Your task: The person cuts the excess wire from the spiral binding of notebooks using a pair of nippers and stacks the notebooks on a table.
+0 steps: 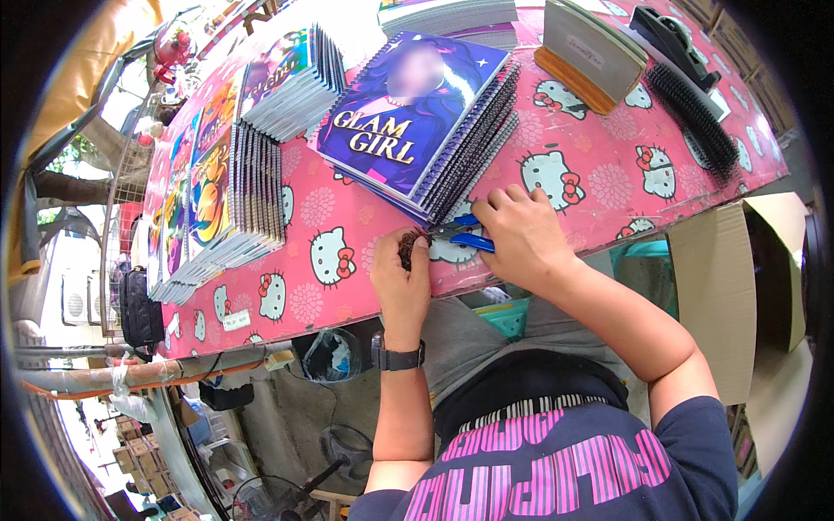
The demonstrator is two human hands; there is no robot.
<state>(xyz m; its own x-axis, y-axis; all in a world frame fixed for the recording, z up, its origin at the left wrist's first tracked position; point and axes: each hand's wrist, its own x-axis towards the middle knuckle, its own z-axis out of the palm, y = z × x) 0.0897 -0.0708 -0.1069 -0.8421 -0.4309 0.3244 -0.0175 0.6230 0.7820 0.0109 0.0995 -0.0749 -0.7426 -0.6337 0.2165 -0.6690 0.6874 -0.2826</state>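
My right hand (521, 234) is closed round the blue handles of small pliers (469, 240). Their metal jaws point left, toward the lower corner of a stack of spiral-bound notebooks (408, 130) with purple covers. My left hand (404, 276), with a black watch on its wrist, pinches a small dark brown, coil-like bundle (407, 249) just left of the jaws. Whether this bundle joins a notebook's binding I cannot tell. Both hands are at the table's near edge, below the purple stack.
A pink cloth with white cat faces covers the table (365, 304). More notebook stacks (230, 182) stand at left. To the right are a wooden holder with upright cards (595, 56), a bundle of black coils (695, 122) and a black desk tool (669, 43). An open cardboard box (717, 295) adjoins the table.
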